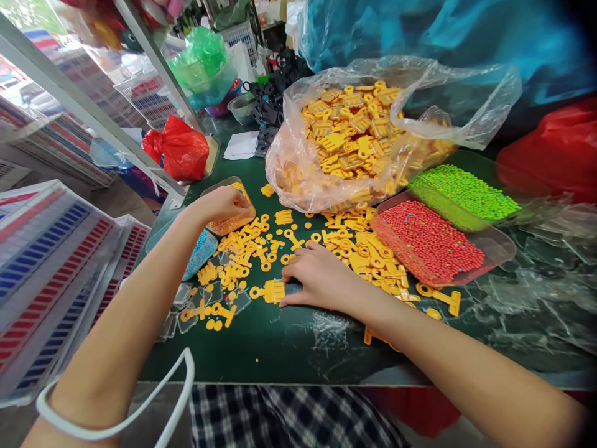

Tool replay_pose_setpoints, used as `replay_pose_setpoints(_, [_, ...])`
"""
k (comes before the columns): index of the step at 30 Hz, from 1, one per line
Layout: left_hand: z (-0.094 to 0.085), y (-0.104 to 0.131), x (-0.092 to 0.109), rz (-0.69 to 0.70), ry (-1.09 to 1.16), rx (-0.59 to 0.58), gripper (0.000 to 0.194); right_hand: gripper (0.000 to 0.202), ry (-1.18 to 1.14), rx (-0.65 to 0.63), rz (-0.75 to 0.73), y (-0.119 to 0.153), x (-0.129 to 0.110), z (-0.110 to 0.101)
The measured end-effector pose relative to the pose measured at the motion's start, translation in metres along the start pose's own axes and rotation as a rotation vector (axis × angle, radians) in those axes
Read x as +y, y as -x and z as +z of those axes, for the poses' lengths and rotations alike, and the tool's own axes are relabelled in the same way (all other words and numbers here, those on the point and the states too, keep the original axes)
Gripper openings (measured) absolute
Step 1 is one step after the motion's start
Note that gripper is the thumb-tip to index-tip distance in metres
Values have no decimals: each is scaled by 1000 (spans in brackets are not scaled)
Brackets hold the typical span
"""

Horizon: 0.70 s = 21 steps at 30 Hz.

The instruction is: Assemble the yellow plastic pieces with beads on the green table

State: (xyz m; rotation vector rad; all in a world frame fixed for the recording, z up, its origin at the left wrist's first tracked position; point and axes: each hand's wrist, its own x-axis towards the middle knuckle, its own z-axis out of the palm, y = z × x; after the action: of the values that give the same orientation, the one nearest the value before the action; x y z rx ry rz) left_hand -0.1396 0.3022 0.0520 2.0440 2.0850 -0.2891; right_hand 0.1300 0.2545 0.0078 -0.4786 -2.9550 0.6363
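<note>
My left hand (228,201) reaches down into a clear tub of orange-yellow beads (239,222), fingers curled together. Its fingertips are partly hidden, and what they pinch, if anything, I cannot make out. On the green table, my right hand (318,278) grips the right end of a flat yellow plastic piece (272,291) between thumb and fingers. That piece has a ring at its left end and small bluish spots near its right edge. Loose yellow plastic parts (252,246) lie between the hands, and more yellow parts (373,255) are heaped beyond my right hand.
A clear bag of yellow pieces (354,137) stands behind. Trays of red beads (429,242) and green beads (466,190) are at right, a tub of blue beads (200,252) at left. A red plastic bag (180,149) sits by a metal post (158,68). Clear plastic squares (180,314) lie front left.
</note>
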Motion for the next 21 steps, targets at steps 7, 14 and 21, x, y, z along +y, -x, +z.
replay_pose_setpoints(7, [5,25,-5,-72,139,304,17,36,21,-20,18,0,-3,-2])
replay_pose_setpoints(14, [35,98,50,12,326,637,19,41,129,40,-15,0,-2,0])
replay_pose_setpoints(21, [87,136,89,121,413,501,20,33,174,85,-120,3,-1,-2])
